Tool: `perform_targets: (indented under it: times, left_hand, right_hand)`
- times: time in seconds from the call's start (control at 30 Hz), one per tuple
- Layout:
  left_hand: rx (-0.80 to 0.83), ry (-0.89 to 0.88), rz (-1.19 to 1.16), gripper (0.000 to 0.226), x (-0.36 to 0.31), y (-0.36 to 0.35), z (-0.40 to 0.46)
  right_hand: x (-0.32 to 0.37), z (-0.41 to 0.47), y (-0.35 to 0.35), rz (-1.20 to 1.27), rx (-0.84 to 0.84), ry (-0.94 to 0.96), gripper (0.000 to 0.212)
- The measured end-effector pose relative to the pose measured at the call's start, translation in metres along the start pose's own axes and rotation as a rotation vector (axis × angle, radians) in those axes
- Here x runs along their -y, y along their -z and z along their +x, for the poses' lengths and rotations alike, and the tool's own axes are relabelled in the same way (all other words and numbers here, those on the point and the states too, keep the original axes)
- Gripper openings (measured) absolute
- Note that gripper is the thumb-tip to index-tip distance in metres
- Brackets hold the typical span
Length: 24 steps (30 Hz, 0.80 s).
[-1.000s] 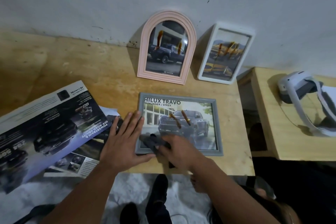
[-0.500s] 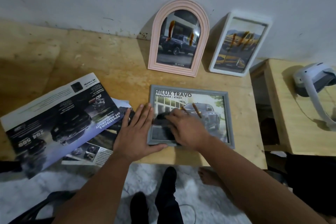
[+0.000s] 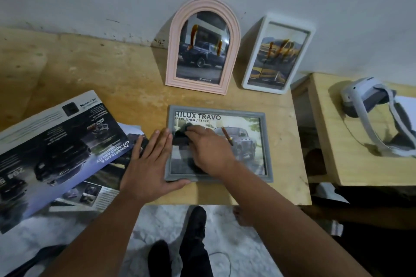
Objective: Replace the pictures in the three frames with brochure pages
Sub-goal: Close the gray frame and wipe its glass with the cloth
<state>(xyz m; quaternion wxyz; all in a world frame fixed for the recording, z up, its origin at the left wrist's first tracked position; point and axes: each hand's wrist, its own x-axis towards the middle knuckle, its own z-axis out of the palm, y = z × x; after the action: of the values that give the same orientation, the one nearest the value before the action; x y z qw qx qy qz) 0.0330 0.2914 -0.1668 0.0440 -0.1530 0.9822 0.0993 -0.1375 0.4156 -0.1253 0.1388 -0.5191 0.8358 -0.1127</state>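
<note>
The grey frame (image 3: 267, 139) lies flat near the table's (image 3: 112, 69) front edge, brochure page already behind its glass. My right hand (image 3: 210, 149) presses a dark cloth (image 3: 180, 136) on the glass, fingers curled over it; my left hand (image 3: 149, 164), fingers straight, steadies the frame's left edge. The pink arched frame (image 3: 202, 7) and white frame (image 3: 313, 29) lean on the wall, filled. I judge this the finishing wipe; next, stand the frame upright.

Glossy glass in grey frame (image 3: 267, 146); rough wooden table (image 3: 101, 69).
</note>
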Motion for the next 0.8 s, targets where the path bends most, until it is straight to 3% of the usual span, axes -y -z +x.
perform_targets:
  times: [0.17,0.27,0.37,0.5,0.67,0.73,0.8]
  left_hand:
    - [-0.002,-0.018,0.007,0.125,0.002,0.001,0.000]
    - [0.012,-0.006,-0.007,0.124,0.001,0.005,0.001]
    - [0.022,0.005,-0.013,0.124,0.001,0.006,0.000]
    - [0.019,0.009,-0.005,0.124,0.000,0.006,0.001]
    - [0.011,0.009,-0.017,0.125,0.001,0.004,0.000]
    - [0.006,0.011,-0.025,0.125,0.001,0.004,-0.001]
    - [0.011,0.011,-0.026,0.125,0.000,0.005,0.000]
  right_hand:
    - [0.001,-0.062,0.001,0.156,0.138,0.168,0.043]
    - [-0.019,-0.036,0.019,0.264,0.048,0.092,0.040]
    - [-0.040,-0.007,0.030,0.129,-0.098,-0.082,0.043]
    - [-0.046,-0.008,0.019,-0.102,-0.032,-0.105,0.046]
    - [-0.032,-0.062,0.019,0.109,0.078,0.123,0.042]
    - [-0.037,-0.065,0.027,0.206,0.143,0.099,0.043]
    - [-0.053,-0.047,0.035,0.250,0.087,-0.025,0.046]
